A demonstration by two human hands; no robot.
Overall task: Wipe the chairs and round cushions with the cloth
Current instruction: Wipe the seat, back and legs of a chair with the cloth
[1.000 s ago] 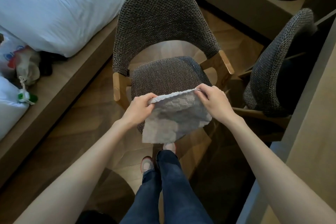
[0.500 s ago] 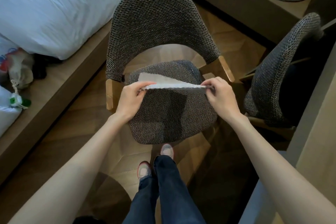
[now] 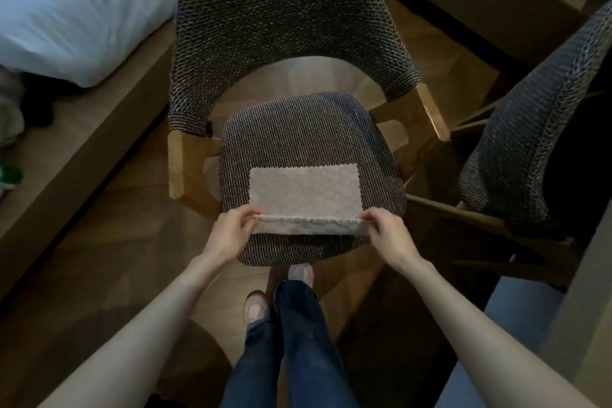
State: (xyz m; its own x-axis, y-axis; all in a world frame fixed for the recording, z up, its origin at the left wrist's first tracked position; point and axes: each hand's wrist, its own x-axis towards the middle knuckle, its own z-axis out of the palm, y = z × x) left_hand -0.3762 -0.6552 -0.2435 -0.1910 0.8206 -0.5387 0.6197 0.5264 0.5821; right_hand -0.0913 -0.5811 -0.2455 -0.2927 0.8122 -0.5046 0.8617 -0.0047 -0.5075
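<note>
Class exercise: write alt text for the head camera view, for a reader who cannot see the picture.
Seen from above, a person's left hand and right hand pinch the near corners of a pale cloth spread on the woven seat of a wooden-armed chair. A second, similar chair stands to the right, white bedding to the left.

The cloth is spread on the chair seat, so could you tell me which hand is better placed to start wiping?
Neither clearly: left hand and right hand each pinch a near corner of the cloth, mirrored.
</note>
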